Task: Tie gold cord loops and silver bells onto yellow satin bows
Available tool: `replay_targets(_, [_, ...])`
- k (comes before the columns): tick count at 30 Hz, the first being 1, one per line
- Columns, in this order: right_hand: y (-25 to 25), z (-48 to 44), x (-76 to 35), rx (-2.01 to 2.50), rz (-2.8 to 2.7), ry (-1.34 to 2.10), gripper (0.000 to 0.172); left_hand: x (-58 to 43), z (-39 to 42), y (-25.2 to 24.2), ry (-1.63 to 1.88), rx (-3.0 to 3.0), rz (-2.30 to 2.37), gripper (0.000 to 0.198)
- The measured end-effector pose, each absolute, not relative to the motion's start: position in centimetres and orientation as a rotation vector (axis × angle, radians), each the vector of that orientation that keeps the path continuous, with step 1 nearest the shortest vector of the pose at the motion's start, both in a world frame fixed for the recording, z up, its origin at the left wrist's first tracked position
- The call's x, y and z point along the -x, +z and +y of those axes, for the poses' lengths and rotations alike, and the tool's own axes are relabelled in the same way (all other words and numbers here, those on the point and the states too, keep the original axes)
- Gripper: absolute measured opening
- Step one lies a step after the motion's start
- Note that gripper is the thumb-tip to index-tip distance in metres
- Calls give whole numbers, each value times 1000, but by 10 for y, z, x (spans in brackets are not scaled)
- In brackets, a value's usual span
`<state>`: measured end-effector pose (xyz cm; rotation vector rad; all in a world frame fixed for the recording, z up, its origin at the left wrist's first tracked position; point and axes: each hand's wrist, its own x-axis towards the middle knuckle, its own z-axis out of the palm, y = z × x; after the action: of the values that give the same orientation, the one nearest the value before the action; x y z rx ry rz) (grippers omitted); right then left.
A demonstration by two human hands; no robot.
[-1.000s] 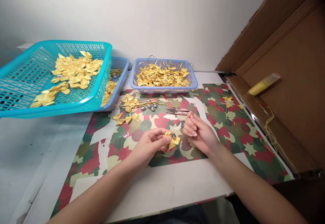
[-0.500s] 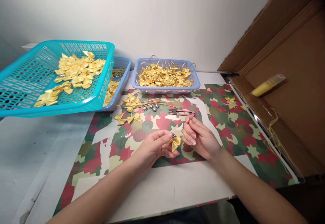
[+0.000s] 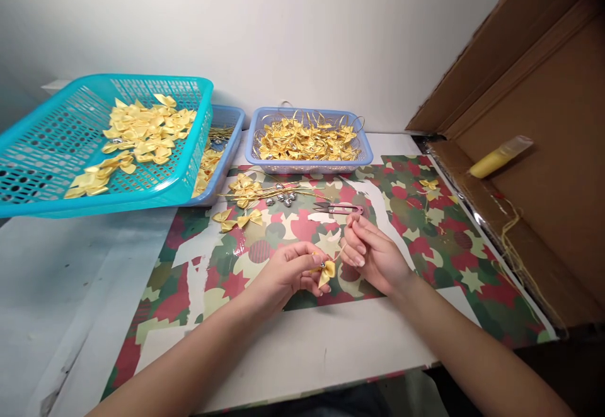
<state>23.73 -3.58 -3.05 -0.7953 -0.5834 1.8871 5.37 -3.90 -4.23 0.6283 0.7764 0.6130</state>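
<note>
My left hand (image 3: 290,272) pinches a small yellow ribbon bow (image 3: 326,271) with a silver bead at its middle, just above the patterned table cover (image 3: 425,240). My right hand (image 3: 373,254) is right beside it, fingers curled and pinched on a thin gold thread that runs to the bow. Small pink-handled snips (image 3: 338,208) lie on the cover just beyond my right hand. Loose yellow bows (image 3: 236,218), gold cords and a few silver beads (image 3: 282,198) lie farther back.
A teal basket (image 3: 51,152) of yellow bows sits at the left, overlapping a blue basket (image 3: 231,133). Another blue basket (image 3: 362,152) with finished bows stands at the back by the white wall. A cardboard box (image 3: 543,121) holding a yellow tube (image 3: 498,157) flanks the right.
My left hand has turned the bow slightly downward and my right hand has shifted a little lower with the thread. The baskets and loose pieces are unmoved.
</note>
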Motion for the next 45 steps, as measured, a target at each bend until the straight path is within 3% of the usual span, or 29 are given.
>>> replay_targets(28, [-31, -34, -237, 839, -470, 1859, 17, -53, -47, -36, 530, -888, 814, 28])
replay_targets(35, [-27, -36, -234, 797, -534, 1839, 15, -55, -49, -43, 684, -826, 841, 24])
replay_targets(41, [-28, -43, -231, 779, -492, 1939, 16, -48, -46, -42, 732, -1289, 927, 15])
replay_targets(45, [-35, -43, -229, 789, -459, 1978, 17, -42, -43, -35, 615, -1545, 805, 30])
